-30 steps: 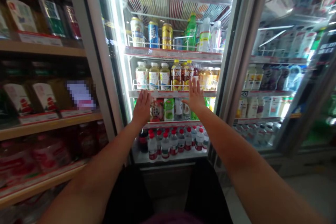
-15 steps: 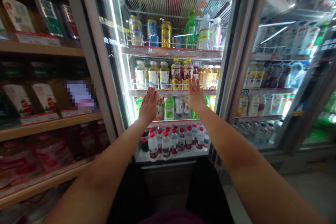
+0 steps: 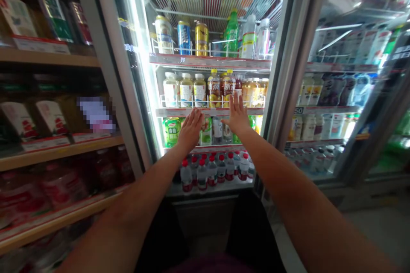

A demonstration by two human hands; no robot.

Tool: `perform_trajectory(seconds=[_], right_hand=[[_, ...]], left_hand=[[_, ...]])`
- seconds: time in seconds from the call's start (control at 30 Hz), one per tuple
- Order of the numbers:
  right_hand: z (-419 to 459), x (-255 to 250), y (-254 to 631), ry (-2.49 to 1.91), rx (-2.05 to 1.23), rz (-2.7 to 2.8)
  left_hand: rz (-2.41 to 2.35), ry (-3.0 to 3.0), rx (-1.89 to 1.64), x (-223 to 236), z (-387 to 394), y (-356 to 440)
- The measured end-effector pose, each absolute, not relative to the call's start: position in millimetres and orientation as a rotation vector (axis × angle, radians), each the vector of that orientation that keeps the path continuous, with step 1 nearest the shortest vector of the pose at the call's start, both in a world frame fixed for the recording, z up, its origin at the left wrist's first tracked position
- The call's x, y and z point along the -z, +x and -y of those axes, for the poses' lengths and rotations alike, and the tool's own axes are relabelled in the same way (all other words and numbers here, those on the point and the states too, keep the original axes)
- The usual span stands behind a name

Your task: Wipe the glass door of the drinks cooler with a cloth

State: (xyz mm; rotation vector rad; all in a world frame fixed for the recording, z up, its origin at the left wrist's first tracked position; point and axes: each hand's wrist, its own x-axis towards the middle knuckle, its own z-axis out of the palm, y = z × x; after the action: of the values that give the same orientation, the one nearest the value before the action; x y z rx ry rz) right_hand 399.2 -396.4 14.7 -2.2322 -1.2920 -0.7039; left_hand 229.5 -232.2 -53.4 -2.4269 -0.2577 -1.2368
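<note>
My left hand (image 3: 190,131) is held out flat in front of the lit drinks cooler, its fingers stretched and holding nothing. It covers part of the shelf edge and the row below, between a green drink pack (image 3: 171,132) and a green-labelled drink (image 3: 206,132). To the right, my right hand (image 3: 238,118) is also empty, with fingers spread and pointing up. Its fingertips overlap the lower part of the dark tea bottles with yellow caps (image 3: 228,87). Whether either hand touches glass or the shelf edge, I cannot tell.
Pale-labelled bottles (image 3: 186,91) stand behind a wire rail. Above are a gold can (image 3: 201,39), a blue can (image 3: 183,38) and a green bottle (image 3: 232,34). Red-capped water bottles (image 3: 202,175) fill the bottom. A wooden-edged shelf (image 3: 48,153) stands left; another cooler (image 3: 326,111) stands right.
My left hand has slid to the right, closer to my right hand, uncovering the green drink pack on its left. My right hand has stayed almost in place.
</note>
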Motion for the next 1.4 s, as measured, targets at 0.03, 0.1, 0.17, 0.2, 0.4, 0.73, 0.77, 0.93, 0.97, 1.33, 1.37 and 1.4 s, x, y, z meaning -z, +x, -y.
perform_trajectory(seconds=[0.03, 0.1, 0.17, 0.2, 0.4, 0.73, 0.77, 0.93, 0.97, 1.33, 1.37, 1.4], right_hand=[[397, -15, 399, -2.228, 0.704, 1.292], [397, -15, 399, -2.215, 0.705, 1.298], [397, -15, 399, -2.213, 0.694, 1.303], [397, -15, 399, -2.215, 0.689, 1.302], [397, -14, 399, -2.213, 0.700, 1.304], [401, -16, 395, -2.183, 0.665, 1.307], [401, -16, 396, -2.186, 0.666, 1.305], [399, -14, 398, -2.198, 0.691, 1.307], [399, -13, 398, -2.199, 0.696, 1.309], [399, -12, 399, -2.197, 0.703, 1.303], [399, -12, 400, -2.196, 0.705, 1.305], [399, -11, 400, -2.194, 0.710, 1.306]], left_hand=[[0.232, -2.429, 1.210, 55, 233, 230], [0.181, -2.427, 1.168, 55, 233, 230], [0.141, -2.427, 1.150, 50, 231, 231], [0.126, -2.428, 1.153, 46, 231, 232], [0.082, -2.386, 1.278, 38, 235, 243], [-0.105, -2.291, 1.273, 46, 231, 264], [-0.091, -2.303, 1.275, 43, 232, 266], [-0.102, -2.333, 1.259, 44, 238, 268], [-0.114, -2.333, 1.246, 44, 239, 267], [-0.110, -2.319, 1.240, 35, 244, 268], [-0.129, -2.318, 1.235, 36, 244, 269], [-0.146, -2.317, 1.233, 37, 244, 270]])
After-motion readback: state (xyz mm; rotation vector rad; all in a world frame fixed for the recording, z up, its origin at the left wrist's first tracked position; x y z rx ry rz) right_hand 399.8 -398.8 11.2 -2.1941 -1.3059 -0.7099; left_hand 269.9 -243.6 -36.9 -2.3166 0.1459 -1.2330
